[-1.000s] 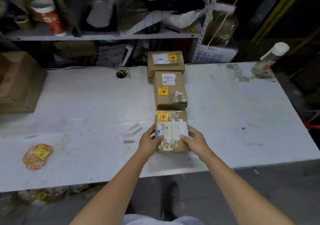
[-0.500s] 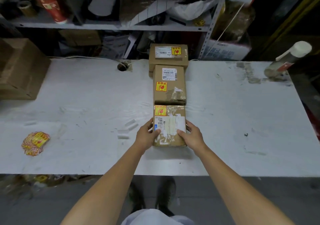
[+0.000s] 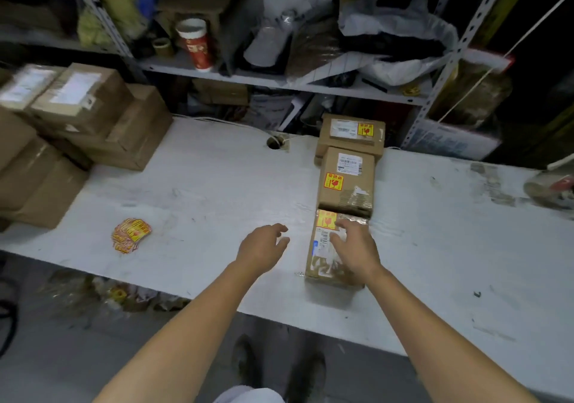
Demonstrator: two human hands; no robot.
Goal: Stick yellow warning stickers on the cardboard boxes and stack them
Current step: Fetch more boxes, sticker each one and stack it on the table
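**Item:** small brown cardboard box [image 3: 320, 267], taped, with a yellow warning sticker [image 3: 326, 220] at its far-left corner. It lies directly under the right grip [image 3: 354, 247], butted against a second stickered brown box [image 3: 346, 185] just beyond the fingertips. A third stickered box [image 3: 352, 135] sits past that. The row is judged to be staged for stacking.

**Right grip:** fingers spread over the lid, clasping nothing; contact cannot be told.

**Left grip** [image 3: 262, 250]: just left of the box, relaxed and empty, above the white table [image 3: 217, 191].

**Heap of loose yellow stickers** [image 3: 132, 235]: well left of the left grip, handy for the unlabelled brown cartons [image 3: 77, 123] beyond.

Three stickered boxes [image 3: 347, 182], one sticker pile [image 3: 132, 235], one red cup [image 3: 196, 43] (left stack [image 3: 77, 129] count unclear).
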